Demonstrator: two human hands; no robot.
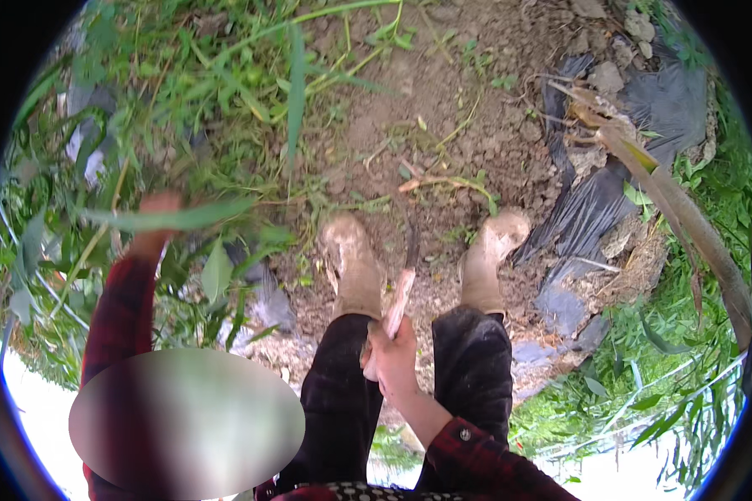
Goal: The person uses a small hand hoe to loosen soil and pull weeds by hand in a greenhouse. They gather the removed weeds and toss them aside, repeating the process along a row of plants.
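Note:
My right hand (396, 356), in front of my knees, is closed around the pale wooden handle (399, 299) of a hand tool. From the handle's far end a thin, dark, curved blade (412, 235), like a sickle's, points away from me over the soil. My left hand (160, 210) reaches out at the left among green weeds (207, 119). It is blurred, and a long green leaf (194, 216) crosses in front of it, so whether its fingers hold a stem is unclear.
My muddy boots (355, 266) stand apart on bare brown soil (407, 94). Torn black plastic film (601, 206) lies along the right, beneath a thick, bent, dry stalk (683, 200). Grass (645, 351) grows at the lower right. A blurred oval covers the lower left.

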